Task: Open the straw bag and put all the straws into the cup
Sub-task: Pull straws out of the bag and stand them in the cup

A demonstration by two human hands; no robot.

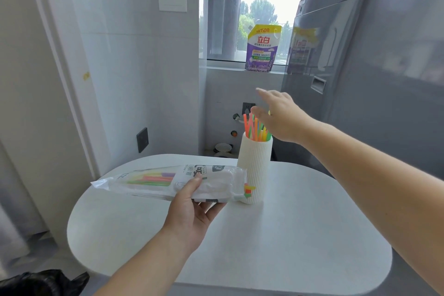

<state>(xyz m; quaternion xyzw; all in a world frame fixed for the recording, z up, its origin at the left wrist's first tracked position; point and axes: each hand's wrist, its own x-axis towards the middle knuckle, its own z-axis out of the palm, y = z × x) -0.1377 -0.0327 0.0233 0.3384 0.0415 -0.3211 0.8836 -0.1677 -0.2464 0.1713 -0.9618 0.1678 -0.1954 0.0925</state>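
Room: pale tiled walls, with a window at upper centre where a purple and yellow detergent pouch (263, 48) stands on the sill; a grey washing machine (372, 79) fills the right side of the frame.
Surface: white oval table (288, 223) across the lower half of the frame.
Cup: tall white ribbed cup (255, 163) standing upright on the far part of the table, just right of centre.
Straws in cup: a bunch of orange, yellow, green and pink straws (254, 127) leaning at mixed angles, their tops above the rim.
Straw bag: clear and white plastic straw bag (168, 181) held roughly level above the table, left of centre, its right end just beside the cup's lower wall.
Straws in bag: coloured straws left in the bag (153, 179) show through its clear left half, and a few short ends poke out of the right end near the cup.
Left hand: left hand (192, 204) grips the bag at its middle, thumb on top and fingers underneath.
Right hand: right hand (281, 115) is spread with fingers straight, holding nothing, at the tops of the straws in the cup; whether it touches them cannot be told.
Lower left corner: a black plastic bag (43, 283) lies on the floor.
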